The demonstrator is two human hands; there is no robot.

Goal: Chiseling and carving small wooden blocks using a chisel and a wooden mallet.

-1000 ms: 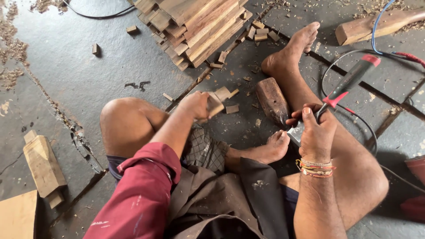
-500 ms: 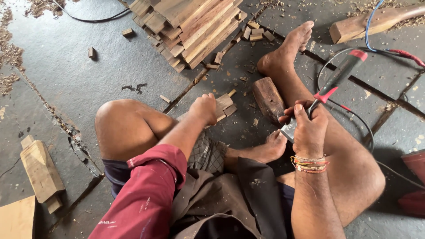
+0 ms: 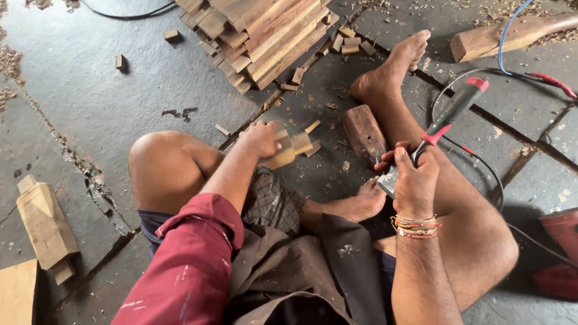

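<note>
Two hands at work and I've got both in view. My left hand (image 3: pixel 260 138) is curled around a small pale wood block (image 3: pixel 288 151), fingers wrapped over its near end; the block sits low over the floor (image 3: pixel 108 108), just in front of my left knee, and I cannot tell whether it touches the ground. It's light tan, squared off, with clean sawn faces and a stepped end poking out toward the right. My right hand (image 3: pixel 414 180) is clenched tight on a chisel (image 3: pixel 435 132), gripping low near the flat steel blade, which shows pale grey under the fist; the handle runs up and to the right, dark grey with red at the collar and the butt. A stack of coloured thread bracelets (image 3: pixel 415 226) rings that wrist.

Between the hands, beside my right shin, lies a dark wooden block (image 3: pixel 364 133), rounded, worn, reddish brown, much rougher than the pale piece. Up top, a stack of sawn planks (image 3: pixel 259 36) shows striped grain and squared ends, with small offcuts scattered along its edge. The floor is dull grey slab, cracked, gritty with sawdust. At far left lies a pale carved wooden piece (image 3: pixel 45 225) with bevelled faces.
</note>
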